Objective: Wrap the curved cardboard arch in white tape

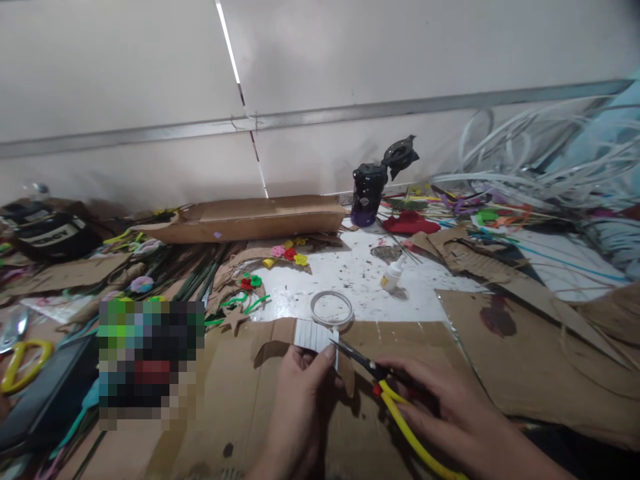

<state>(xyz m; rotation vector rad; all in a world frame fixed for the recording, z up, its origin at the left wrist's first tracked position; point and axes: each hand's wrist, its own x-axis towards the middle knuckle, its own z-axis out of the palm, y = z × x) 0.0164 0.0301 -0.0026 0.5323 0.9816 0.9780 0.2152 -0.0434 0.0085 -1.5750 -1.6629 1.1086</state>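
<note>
My left hand (303,383) pinches a small white piece of paper (315,335) with parallel slits cut into it, thumb on its lower right edge. My right hand (440,407) grips yellow-handled scissors (387,390); their dark blades point left and the tips touch the paper's right edge. Both hands hover over a brown cardboard sheet (240,400) at the near edge of the table. A white tape ring (331,309) lies just beyond the paper.
A small white glue bottle (393,273) and a dark purple bottle with its lid flipped open (369,190) stand further back. A long cardboard box (250,219), felt flowers (287,253), green stems, white cords (540,160) and another yellow scissors (23,363) clutter the table.
</note>
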